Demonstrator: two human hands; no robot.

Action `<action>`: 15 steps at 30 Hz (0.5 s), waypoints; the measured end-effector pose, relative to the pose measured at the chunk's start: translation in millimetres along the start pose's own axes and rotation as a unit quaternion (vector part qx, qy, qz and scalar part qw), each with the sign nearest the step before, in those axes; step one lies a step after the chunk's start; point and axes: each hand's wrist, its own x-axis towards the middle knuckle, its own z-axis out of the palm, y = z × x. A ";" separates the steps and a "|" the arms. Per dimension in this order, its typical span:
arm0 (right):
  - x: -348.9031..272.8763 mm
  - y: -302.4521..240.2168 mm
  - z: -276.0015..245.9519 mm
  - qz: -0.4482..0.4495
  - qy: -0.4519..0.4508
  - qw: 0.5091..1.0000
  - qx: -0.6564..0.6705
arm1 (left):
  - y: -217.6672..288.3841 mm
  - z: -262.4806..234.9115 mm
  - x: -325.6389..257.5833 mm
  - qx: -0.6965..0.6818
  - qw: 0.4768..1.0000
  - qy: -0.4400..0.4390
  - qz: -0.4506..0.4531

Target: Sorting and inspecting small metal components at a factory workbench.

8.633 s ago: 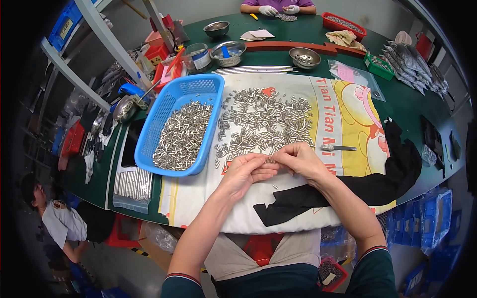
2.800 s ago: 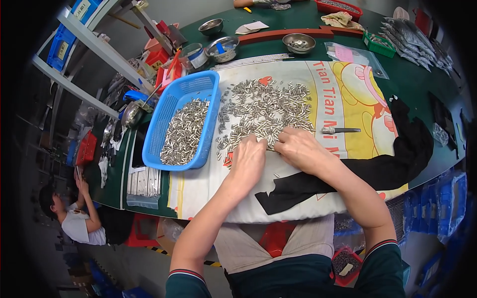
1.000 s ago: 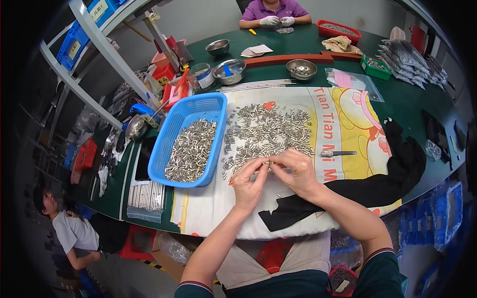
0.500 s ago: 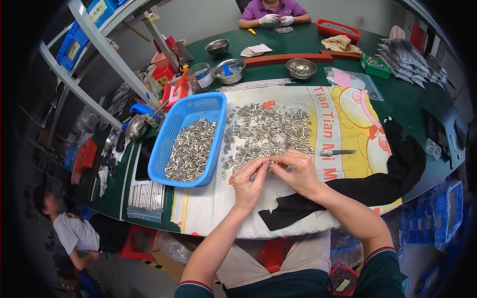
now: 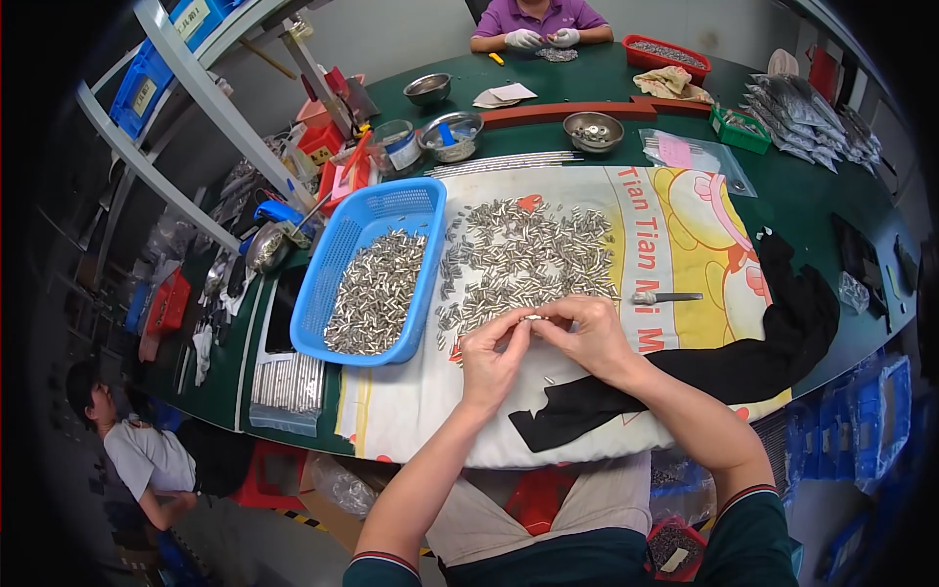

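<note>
So both hands, left hand (image 5: 494,352) and right hand (image 5: 584,336), pinch a small metal pin (image 5: 531,317) lying sideways, same as half a second ago

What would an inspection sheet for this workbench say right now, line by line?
Surface: green table under a printed cloth.
Job's things: small metal piece pinched between left hand and right hand; loose metal pieces; blue basket partly filled.
Clutter: black fabric, pen-like tool, metal bowls, plastic bags.
Grippers: both hands closed on the piece.
Cables: nothing seen.
Surroundings: seated person opposite, another person crouched low left.
</note>
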 end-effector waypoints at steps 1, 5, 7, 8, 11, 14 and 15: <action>0.5 -0.9 -1.0 0.015 -0.011 1.000 0.002 | 1.0 0.0 -0.2 0.000 1.000 0.000 -0.001; 2.8 -3.9 -6.5 0.070 -0.051 0.996 0.016 | 1.0 -0.4 -0.6 -0.038 0.997 -0.027 -0.058; 3.4 -2.3 -8.7 0.086 -0.068 0.994 0.011 | -2.6 -1.9 0.3 -0.065 0.993 -0.041 -0.085; 3.9 -1.6 -9.6 0.102 -0.084 0.991 0.006 | -4.7 -3.7 0.9 -0.098 0.985 -0.062 -0.125; 6.7 1.0 -12.9 0.135 -0.134 0.982 -0.012 | -3.0 -6.4 2.5 -0.128 0.969 -0.091 -0.188; 9.2 -0.3 -17.0 0.196 -0.182 0.963 0.025 | 0.6 -6.7 4.0 -0.123 0.963 -0.097 -0.221; 9.5 -1.5 -17.3 0.221 -0.184 0.956 0.062 | 1.6 -7.0 4.4 -0.131 0.962 -0.100 -0.217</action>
